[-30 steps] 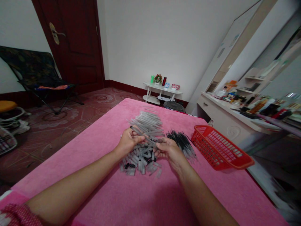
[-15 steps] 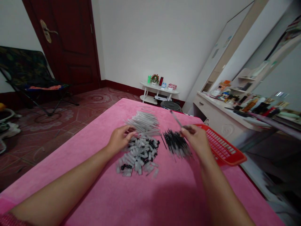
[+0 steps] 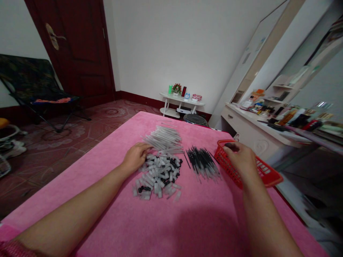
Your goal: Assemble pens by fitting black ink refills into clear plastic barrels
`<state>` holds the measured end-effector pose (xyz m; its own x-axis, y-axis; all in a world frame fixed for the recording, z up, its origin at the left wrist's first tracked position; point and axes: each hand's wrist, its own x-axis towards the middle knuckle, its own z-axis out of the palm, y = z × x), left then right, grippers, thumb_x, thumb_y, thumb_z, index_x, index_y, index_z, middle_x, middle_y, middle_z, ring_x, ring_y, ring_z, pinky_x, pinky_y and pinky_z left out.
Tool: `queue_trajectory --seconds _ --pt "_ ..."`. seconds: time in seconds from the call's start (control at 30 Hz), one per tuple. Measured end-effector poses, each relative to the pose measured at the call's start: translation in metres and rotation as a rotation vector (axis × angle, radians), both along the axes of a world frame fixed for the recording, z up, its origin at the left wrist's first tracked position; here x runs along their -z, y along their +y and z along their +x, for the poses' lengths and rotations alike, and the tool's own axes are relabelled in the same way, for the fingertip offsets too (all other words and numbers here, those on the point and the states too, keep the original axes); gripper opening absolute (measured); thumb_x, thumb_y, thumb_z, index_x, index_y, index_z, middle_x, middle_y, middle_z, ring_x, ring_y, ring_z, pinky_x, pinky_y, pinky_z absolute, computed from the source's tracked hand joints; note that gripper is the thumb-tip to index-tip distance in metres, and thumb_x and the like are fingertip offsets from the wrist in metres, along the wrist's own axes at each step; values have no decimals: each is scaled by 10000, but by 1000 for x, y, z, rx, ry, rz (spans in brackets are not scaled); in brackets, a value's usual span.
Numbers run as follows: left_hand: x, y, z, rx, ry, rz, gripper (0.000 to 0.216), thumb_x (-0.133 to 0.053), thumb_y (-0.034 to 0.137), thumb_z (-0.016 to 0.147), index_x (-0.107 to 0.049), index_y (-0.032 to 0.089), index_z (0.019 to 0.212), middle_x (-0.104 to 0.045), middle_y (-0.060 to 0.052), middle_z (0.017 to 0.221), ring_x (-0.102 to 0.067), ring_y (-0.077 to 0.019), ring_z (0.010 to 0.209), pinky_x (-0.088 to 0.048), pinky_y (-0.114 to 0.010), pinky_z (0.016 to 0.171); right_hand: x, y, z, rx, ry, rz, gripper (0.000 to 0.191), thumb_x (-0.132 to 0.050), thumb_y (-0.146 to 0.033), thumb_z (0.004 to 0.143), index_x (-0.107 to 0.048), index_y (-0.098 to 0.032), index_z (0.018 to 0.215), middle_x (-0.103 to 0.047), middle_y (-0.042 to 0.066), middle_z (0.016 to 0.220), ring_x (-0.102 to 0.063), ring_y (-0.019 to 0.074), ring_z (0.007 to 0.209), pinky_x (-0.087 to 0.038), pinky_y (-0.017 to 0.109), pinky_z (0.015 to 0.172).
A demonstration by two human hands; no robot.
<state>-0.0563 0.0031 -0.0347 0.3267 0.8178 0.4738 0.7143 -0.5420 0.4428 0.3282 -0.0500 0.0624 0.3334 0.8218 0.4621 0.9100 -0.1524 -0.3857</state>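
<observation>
My left hand [image 3: 136, 155] rests at the left edge of two heaps, its fingers drawn together. Its fingertips meet the ends of translucent pen barrels [image 3: 163, 137]; what they pinch is hidden. Just below lie clear pen caps [image 3: 155, 175] mixed with small black end plugs [image 3: 144, 188]. To their right is a bundle of pen refills [image 3: 202, 160], dark at the far end and pale at the near end. Over a red plastic basket [image 3: 229, 167] hovers my right hand [image 3: 239, 153], fingers curved and thumb apart. No pen shows in it.
A pink cloth [image 3: 112, 221] covers the table. Beyond its right side stands a dresser [image 3: 252, 125] crowded with bottles. A small white shelf [image 3: 182, 100] is against the far wall, and a folding chair [image 3: 40, 89] stands at left.
My right hand has moved right, from above the refills to over the basket; the stick it held no longer shows. My left hand has shifted slightly left, fingers closer together.
</observation>
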Motion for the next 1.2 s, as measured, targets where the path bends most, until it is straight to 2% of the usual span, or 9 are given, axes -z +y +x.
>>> queue_trajectory --seconds 0.17,0.33,0.5,0.67,0.87,1.03,1.1,1.2 --pt "2 3 -3 -2 37 -16 499 -404 50 707 -660 164 1119 -671 -88 1100 -576 -213 1022 -430 -353 927 17 4 -50 -238 21 -125 207 -555 -263 775 -709 -151 854 -715 78 852 -641 191 780 -441 259 690" --pt "3 5 -3 -21 80 -17 363 -426 161 804 -696 175 1046 -680 -101 987 -580 -226 938 -448 -350 863 36 3 -84 -351 -48 -280 164 -570 -237 782 -705 -175 851 -714 64 861 -637 176 790 -418 244 680" --pt "5 5 -3 -56 117 -47 304 -483 248 806 -725 210 985 -685 -93 886 -587 -229 863 -448 -337 812 51 -3 -101 -288 -171 -404 168 -592 -283 797 -697 -199 899 -704 91 947 -640 208 913 -420 266 737" --pt "1 3 -3 -92 185 -49 277 -489 259 805 -732 231 935 -680 -84 841 -590 -224 839 -444 -320 778 57 -6 -106 -188 -290 -479 191 -609 -338 785 -686 -176 851 -698 145 915 -660 273 865 -447 328 699" --pt "-8 -3 -7 -291 364 87 253 -534 150 720 -699 213 902 -685 -110 913 -581 -277 904 -399 -382 777 39 -8 -102 -127 -336 -569 192 -551 -228 741 -711 -153 814 -707 166 866 -670 290 852 -447 312 652" --pt "-13 -8 -11 -393 386 92 299 -537 121 685 -654 204 946 -704 -87 817 -615 -272 821 -387 -377 751 11 -15 -79 -216 -308 -659 222 -574 -182 673 -728 -200 831 -718 114 859 -669 257 804 -418 289 601" --pt "-16 -9 -11 -381 311 77 393 -510 93 675 -640 213 1026 -711 -67 856 -628 -248 831 -398 -350 754 2 -16 -68 -248 -283 -645 256 -586 -157 657 -737 -227 852 -725 80 861 -668 235 800 -411 277 616" --pt "-18 -12 -9 -257 172 87 572 -477 48 636 -612 248 1154 -706 -27 976 -621 -222 913 -413 -320 790 -6 -17 -60 -286 -218 -554 245 -587 -150 679 -744 -241 843 -731 55 845 -666 213 801 -411 266 649"
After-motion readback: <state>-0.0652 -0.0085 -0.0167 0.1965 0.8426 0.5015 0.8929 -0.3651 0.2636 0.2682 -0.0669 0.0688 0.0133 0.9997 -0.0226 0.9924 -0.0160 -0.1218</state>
